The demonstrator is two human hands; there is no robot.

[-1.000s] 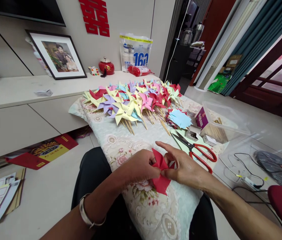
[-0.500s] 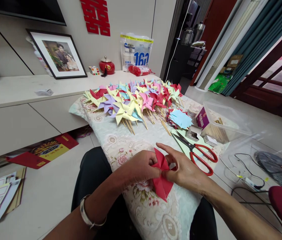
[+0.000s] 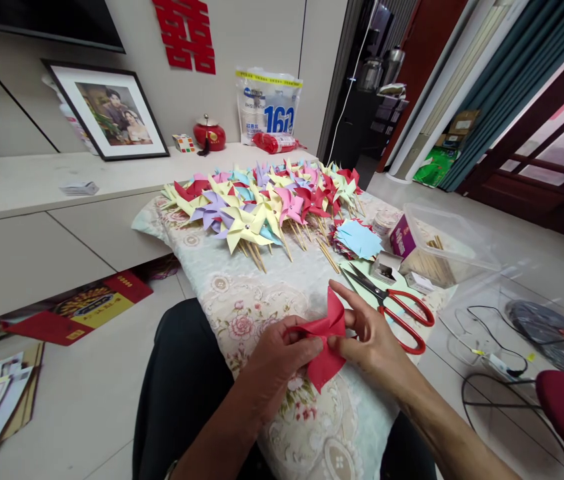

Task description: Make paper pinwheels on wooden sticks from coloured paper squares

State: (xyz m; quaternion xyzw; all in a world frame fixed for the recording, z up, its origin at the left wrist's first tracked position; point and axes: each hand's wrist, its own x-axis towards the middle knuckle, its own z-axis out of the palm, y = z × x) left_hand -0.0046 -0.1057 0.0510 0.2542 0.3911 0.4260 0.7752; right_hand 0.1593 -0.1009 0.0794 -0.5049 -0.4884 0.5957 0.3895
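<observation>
Between my two hands, above the near end of the table, is a red paper pinwheel (image 3: 326,367) with its blades partly folded in. My left hand (image 3: 282,357) pinches its left side, thumb near the centre. From the right, my right hand (image 3: 369,337) grips the paper between thumb and fingers, its index finger stretched upward. No stick shows on this piece. Red-handled scissors (image 3: 387,297) lie partly open just beyond my right hand, on pale green paper (image 3: 355,283). Farther back, many finished pinwheels (image 3: 247,227) on sticks lie in a pile.
Cut paper pieces (image 3: 359,239) are stacked beside loose sticks (image 3: 329,257). A small open box (image 3: 385,268) and a clear plastic bin (image 3: 462,250) with sticks stand at the right. A floral cloth (image 3: 232,293) covers the table. Cables and a power strip (image 3: 499,365) lie on the floor.
The red pinwheel has turned in my hands, and a blade on its left is now folded toward the centre. My left hand has shifted slightly lower and left.
</observation>
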